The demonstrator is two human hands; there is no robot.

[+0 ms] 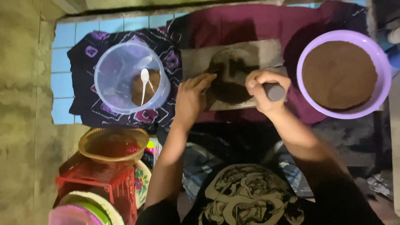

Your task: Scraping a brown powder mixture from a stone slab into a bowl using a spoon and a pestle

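Nearest to me is the dark printed shirt, with both bare forearms reaching away from it toward the grey stone slab that lies on maroon cloth on the floor.

From this single head view, my right hand is clamped around a dark cylindrical roller, fingers wrapped fully over it; I judge that grip suits pressing down on the dark brown paste spread across the middle of the slab. My left hand lies flat, fingers together and extended, its fingertips touching the left edge of the paste, as if hemming it in so it stays on the stone. It grips nothing.

Just right of the slab sits a purple basin filled nearly to the brim with brown powder, close enough for the right hand to reach. To the left, on patterned dark cloth, stands a clear plastic tub holding a brown lump and a white spoon.

Room is tight: the slab's near edge runs just beside both wrists, and the basin rim almost meets the slab's right end. Near left, a woven basket rests on a red plastic stool, well apart from the hands. Pale blue tiles show at far left.
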